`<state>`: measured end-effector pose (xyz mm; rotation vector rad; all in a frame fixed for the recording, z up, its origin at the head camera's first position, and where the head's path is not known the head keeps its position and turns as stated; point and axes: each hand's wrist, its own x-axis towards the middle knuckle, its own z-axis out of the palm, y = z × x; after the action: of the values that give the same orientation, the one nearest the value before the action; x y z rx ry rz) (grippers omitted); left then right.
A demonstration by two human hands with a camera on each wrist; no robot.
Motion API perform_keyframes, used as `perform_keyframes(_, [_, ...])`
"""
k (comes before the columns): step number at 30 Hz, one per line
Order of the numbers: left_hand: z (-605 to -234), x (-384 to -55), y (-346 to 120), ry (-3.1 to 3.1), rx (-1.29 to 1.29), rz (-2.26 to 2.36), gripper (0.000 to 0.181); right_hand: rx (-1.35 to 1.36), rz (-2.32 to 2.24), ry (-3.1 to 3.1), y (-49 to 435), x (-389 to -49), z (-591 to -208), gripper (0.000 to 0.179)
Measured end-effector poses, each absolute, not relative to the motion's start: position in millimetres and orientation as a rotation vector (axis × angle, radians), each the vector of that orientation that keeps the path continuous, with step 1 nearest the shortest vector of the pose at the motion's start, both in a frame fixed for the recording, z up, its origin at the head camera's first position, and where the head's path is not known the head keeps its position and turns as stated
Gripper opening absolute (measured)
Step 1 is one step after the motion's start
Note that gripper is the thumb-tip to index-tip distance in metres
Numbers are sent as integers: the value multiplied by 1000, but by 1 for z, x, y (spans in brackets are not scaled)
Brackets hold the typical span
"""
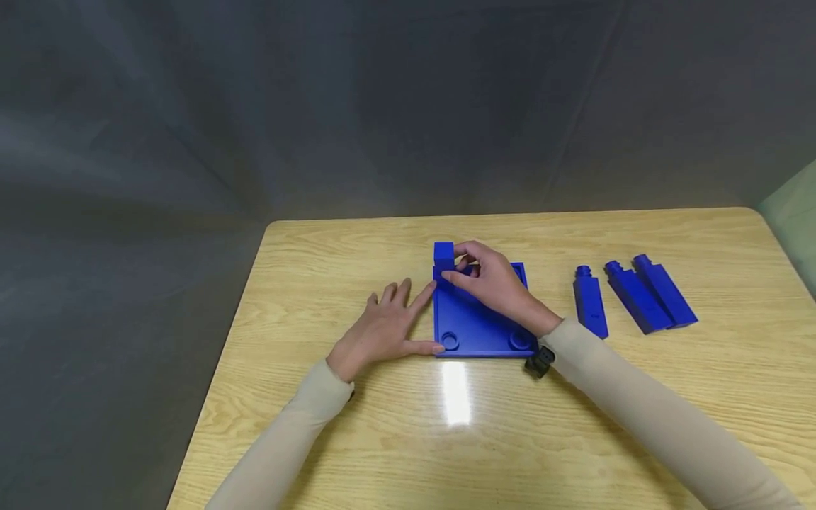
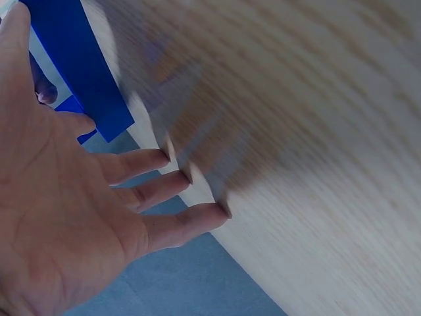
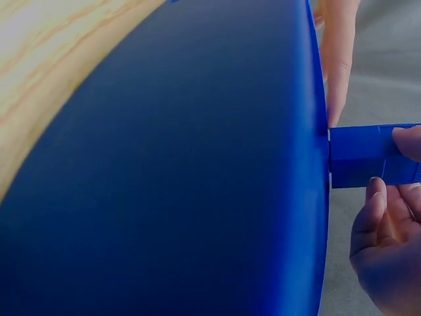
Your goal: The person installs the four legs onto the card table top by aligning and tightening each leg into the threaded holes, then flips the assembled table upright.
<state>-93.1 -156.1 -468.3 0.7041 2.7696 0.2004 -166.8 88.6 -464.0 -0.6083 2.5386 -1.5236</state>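
- Blue leg [image 1: 443, 253]: upright at far-L corner of blue panel [image 1: 474, 319], long axis approx square to it; can't tell if fully seated.
- R hand [image 1: 500, 287] nearest: pinches leg b/w thumb & fingers, reaching over panel from R.
- L hand [image 1: 382, 329]: fingers spread, grips nothing; thumb & index tips at panel's L edge, index near leg's foot.
- Wood-grain desk [image 1: 395, 439]: lone leg [image 1: 591, 306] + side-by-side pair of legs [image 1: 637, 301] lying R of panel.
- Dark cloth [image 1: 446, 106] behind & L.
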Motion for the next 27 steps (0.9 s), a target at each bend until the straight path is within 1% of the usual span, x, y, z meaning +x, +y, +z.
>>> perform_keyframes(20, [-470,-93,-157,2780,719,213,117,-715,-1525,2601,88,-170,-465,27])
perform_keyframes(27, [-470,-93,-156,2776,708,215,116,-686,-1549,2567,86,-170,-467,33])
